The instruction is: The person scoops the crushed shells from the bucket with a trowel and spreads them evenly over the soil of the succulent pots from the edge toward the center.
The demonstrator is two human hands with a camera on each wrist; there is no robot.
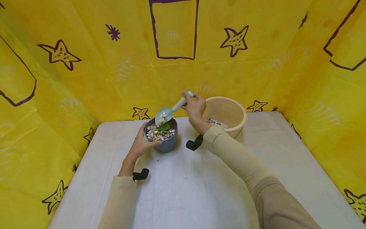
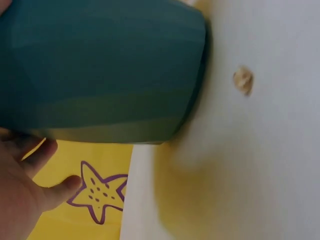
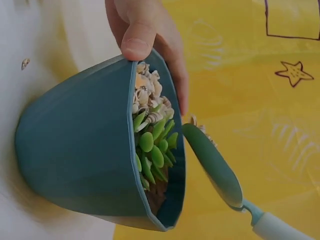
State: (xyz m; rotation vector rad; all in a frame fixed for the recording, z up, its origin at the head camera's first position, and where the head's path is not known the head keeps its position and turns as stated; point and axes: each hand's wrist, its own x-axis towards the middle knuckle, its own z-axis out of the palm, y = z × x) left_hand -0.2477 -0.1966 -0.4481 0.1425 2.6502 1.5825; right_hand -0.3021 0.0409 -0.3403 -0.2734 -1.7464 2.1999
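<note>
A blue-grey flower pot (image 1: pixel 167 145) stands on the table, with a green succulent (image 3: pixel 155 150) among small shells (image 3: pixel 150 90) inside it. My left hand (image 1: pixel 142 143) grips the pot's left side, thumb over the near rim (image 3: pixel 136 47) and fingers round the far side. From the right, my right hand (image 1: pixel 196 108) holds a small trowel (image 1: pixel 179 104) by its pale handle. Shells (image 1: pixel 162 118) heap on the light-blue blade, which tilts down over the pot's far rim, above the plant. In the left wrist view the pot's wall (image 2: pixel 100 75) fills the upper left.
Behind my right forearm is a large cream-coloured tub (image 1: pixel 238 117) with more shells (image 1: pixel 214 122) at its bottom. Stray shells (image 1: pixel 185 176) lie on the white-covered table (image 1: pixel 177 203). A yellow patterned sheet (image 1: pixel 186 76) rises close behind the pot and tub. Black wrist mounts (image 1: pixel 194 143) stick out beneath both wrists.
</note>
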